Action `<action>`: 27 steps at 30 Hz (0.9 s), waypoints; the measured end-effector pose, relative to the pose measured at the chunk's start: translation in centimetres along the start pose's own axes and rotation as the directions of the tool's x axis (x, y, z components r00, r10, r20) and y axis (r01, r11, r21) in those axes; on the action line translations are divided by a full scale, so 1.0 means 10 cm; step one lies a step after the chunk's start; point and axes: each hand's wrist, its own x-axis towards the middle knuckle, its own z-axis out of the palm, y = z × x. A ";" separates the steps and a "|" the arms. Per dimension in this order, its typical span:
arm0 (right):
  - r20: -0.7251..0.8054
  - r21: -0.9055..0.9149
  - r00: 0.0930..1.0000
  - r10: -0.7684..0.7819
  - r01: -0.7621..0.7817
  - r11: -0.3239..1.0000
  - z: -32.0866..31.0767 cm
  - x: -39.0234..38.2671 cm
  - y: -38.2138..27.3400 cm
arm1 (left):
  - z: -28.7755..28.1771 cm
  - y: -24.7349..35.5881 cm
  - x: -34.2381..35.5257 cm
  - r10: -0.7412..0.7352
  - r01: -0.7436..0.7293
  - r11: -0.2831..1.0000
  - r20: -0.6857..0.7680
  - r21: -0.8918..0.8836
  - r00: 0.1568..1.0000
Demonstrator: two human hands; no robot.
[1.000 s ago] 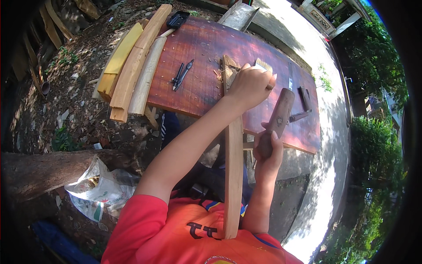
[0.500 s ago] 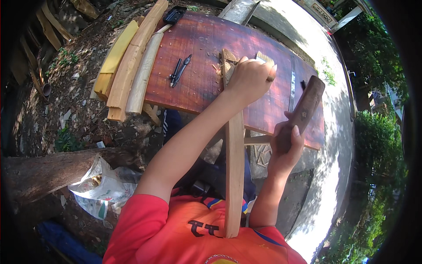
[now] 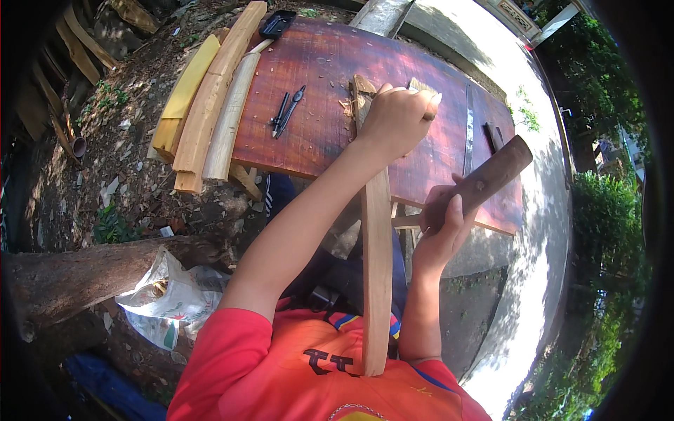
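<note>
Gripping handle and club, the work at the far end looking part done

My left hand is clenched round the handle, whose butt pokes out beside the thumb; I take it for a chisel's, though the blade end is mostly hidden. My right hand is wrapped round the lower end of the club, which tilts up and away to the right, apart from the handle.

The board runs under my left fist, its far end over the table, its near end against my shirt. Chips lie just beside that far end, so I judge some wood is already off there. The long stretch between fist and shirt looks plain and uncut on the face I can see. How deep the cutting goes, or how much is left beneath my fist, I cannot tell; with both tools in hand, I would not call it finished.

Left of the board lie the dividers, and past them, along the table's edge, the timbers, which neither hand touches. The brush shows just beyond my left knuckles, and the ruler lies farther to the right.
</note>
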 end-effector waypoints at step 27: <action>0.093 -0.080 0.990 0.110 -0.102 0.991 -0.11 0.06 -0.27 | 0.04 -0.02 -0.02 0.030 -0.032 0.998 0.046 0.052 0.998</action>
